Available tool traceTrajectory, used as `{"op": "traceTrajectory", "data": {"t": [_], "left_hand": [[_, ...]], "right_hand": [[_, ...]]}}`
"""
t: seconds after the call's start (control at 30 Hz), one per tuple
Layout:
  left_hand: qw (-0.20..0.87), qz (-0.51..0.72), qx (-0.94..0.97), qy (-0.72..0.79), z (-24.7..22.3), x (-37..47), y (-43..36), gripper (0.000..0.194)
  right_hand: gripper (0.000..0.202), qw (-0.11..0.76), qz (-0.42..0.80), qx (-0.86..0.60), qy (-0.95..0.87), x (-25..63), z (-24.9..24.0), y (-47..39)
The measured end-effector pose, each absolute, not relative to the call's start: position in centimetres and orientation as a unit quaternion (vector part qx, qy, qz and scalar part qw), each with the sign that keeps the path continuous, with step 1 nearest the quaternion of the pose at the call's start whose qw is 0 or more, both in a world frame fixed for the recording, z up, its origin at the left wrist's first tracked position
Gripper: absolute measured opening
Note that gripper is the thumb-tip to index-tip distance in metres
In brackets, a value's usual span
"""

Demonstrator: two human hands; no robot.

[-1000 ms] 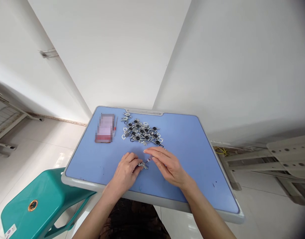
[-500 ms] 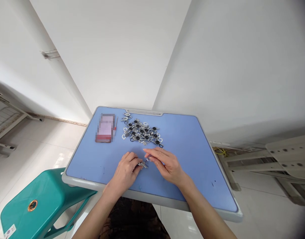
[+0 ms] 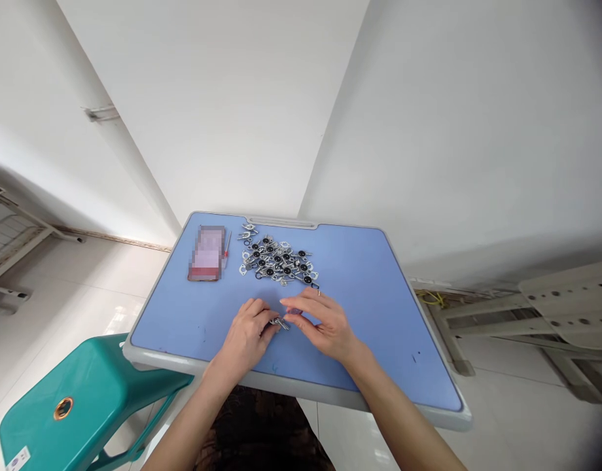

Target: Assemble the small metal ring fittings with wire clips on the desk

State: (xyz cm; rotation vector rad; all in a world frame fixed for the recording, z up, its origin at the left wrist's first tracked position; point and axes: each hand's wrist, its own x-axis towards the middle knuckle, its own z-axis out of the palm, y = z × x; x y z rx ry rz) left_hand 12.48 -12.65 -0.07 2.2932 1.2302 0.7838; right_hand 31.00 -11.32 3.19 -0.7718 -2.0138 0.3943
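Observation:
Near the front of the blue table, my left hand pinches a small silver metal part whose prongs point right. My right hand is just right of it, thumb and fingertips curved close together around something too small to make out. Beyond both hands lies a pile of metal parts with black round pieces. A few silver parts sit at the pile's far left corner.
A phone with a blurred screen lies on the table's left, beside a thin screwdriver with some red on it. A green stool stands at the lower left. White walls rise behind the table.
The fingers of my right hand have shifted slightly at the metal part. My left hand keeps its grip. The whole view has moved a little.

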Motion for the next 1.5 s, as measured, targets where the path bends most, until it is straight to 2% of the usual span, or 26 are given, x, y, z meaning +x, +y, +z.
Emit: {"op": "traceTrajectory", "data": {"t": [0.1, 0.2, 0.27, 0.43, 0.63, 0.83, 1.03, 1.17, 1.33, 1.43, 1.5], "left_hand": [[0.209, 0.285, 0.823, 0.444, -0.1, 12.5, -12.6, 0.012], [0.209, 0.288, 0.825, 0.438, 0.0, 12.5, -12.6, 0.013], [0.208, 0.288, 0.827, 0.436, 0.0, 12.5, -12.5, 0.013], [0.202, 0.296, 0.824, 0.438, 0.0, 12.5, -12.6, 0.012], [0.201, 0.303, 0.824, 0.434, -0.2, 12.4, -12.4, 0.011], [0.198, 0.301, 0.823, 0.438, -0.2, 12.5, -12.3, 0.01], [0.192, 0.31, 0.824, 0.434, -0.3, 12.5, -12.3, 0.01], [0.186, 0.311, 0.825, 0.433, -0.4, 12.5, -12.2, 0.008], [0.185, 0.306, 0.827, 0.435, -0.5, 12.5, -12.2, 0.012], [0.18, 0.309, 0.824, 0.439, -0.5, 12.6, -12.3, 0.012], [0.173, 0.311, 0.824, 0.441, -0.5, 12.7, -12.3, 0.013]], "right_hand": [[0.033, 0.432, 0.153, -0.316, -0.831, 31.0, 3.2, -11.4], [0.04, 0.408, 0.198, -0.312, -0.835, 31.1, 3.6, -11.5], [0.039, 0.426, 0.207, -0.306, -0.826, 31.1, 3.7, -11.5], [0.019, 0.471, 0.173, -0.318, -0.805, 30.7, 3.2, -11.3], [0.027, 0.455, 0.231, -0.309, -0.802, 30.6, 3.4, -11.6], [0.003, 0.502, 0.227, -0.345, -0.76, 30.0, 3.1, -11.3], [0.005, 0.503, 0.258, -0.349, -0.747, 29.9, 2.8, -11.2], [0.019, 0.502, 0.264, -0.372, -0.734, 29.8, 2.8, -11.1], [0.009, 0.486, 0.288, -0.368, -0.739, 29.7, 2.5, -11.2], [0.023, 0.484, 0.29, -0.342, -0.752, 29.9, 2.5, -11.5], [0.025, 0.472, 0.285, -0.332, -0.765, 30.1, 2.5, -11.5]]}}
